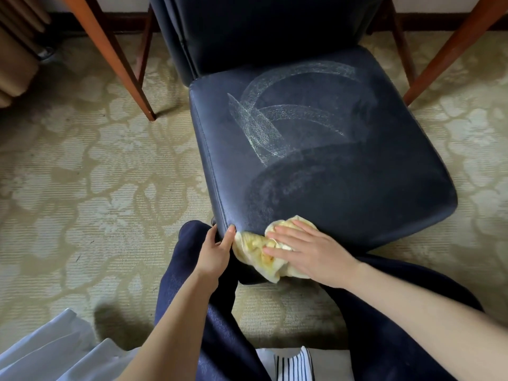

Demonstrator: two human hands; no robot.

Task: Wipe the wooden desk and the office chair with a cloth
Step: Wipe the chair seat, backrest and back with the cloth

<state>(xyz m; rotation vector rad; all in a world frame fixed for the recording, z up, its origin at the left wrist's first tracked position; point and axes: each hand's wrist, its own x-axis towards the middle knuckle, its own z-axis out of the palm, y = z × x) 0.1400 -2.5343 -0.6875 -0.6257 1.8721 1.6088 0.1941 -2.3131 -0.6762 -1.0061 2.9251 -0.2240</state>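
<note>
The right hand (310, 254) lay flat, fingers straight, pressing the cloth (254, 253) on the chair (357, 174) front; the left hand (214, 248) gripped the corner beside it. The streaks (275, 119) beyond the fingertips wanted firm, overlapping strokes.

A dark navy, leather-look office chair (330, 166) stands on the patterned carpet (96, 174), its padded seat streaked with pale, curved wipe marks. A crumpled yellow cloth (254, 248) lies on the seat's near edge by the left corner, draping over it. Reddish wooden desk legs (113, 59) flank the chair.
</note>
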